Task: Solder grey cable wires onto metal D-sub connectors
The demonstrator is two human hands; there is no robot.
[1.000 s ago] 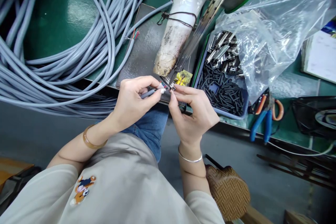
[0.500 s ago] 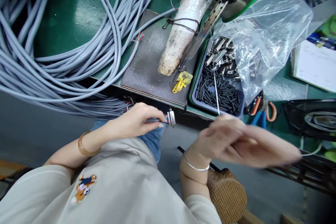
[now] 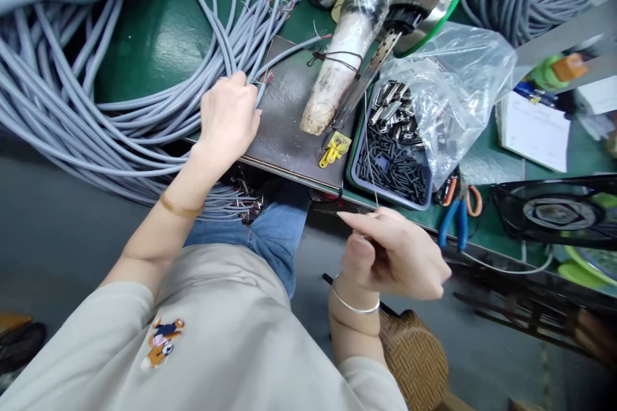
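Note:
My left hand [image 3: 229, 112] is closed around grey cable [image 3: 236, 58] at the stripped end of the bundle, above the table's front edge. Its fingertips are partly hidden under the hand. My right hand [image 3: 398, 253] is in front of the table, fingers curled, pinching a thin silvery solder wire [image 3: 369, 160]. This wire runs up across the purple tray [image 3: 393, 194], which holds metal connectors [image 3: 393, 106] and short black sleeves [image 3: 398, 170]. Finished-looking cable ends with connectors [image 3: 248, 205] hang by my lap.
A white fume pipe [image 3: 332, 80] and slim metal rods [image 3: 359, 87] reach down over a dark board [image 3: 277, 131]. A yellow clip [image 3: 332, 151] lies there. Right of the tray are a plastic bag [image 3: 463, 77], blue-handled pliers [image 3: 453, 221] and a black fan [image 3: 554, 212].
My left hand has let go of the wired connector by my lap and moved up onto the grey cables. My right hand has shifted left and turned, keeping the solder wire.

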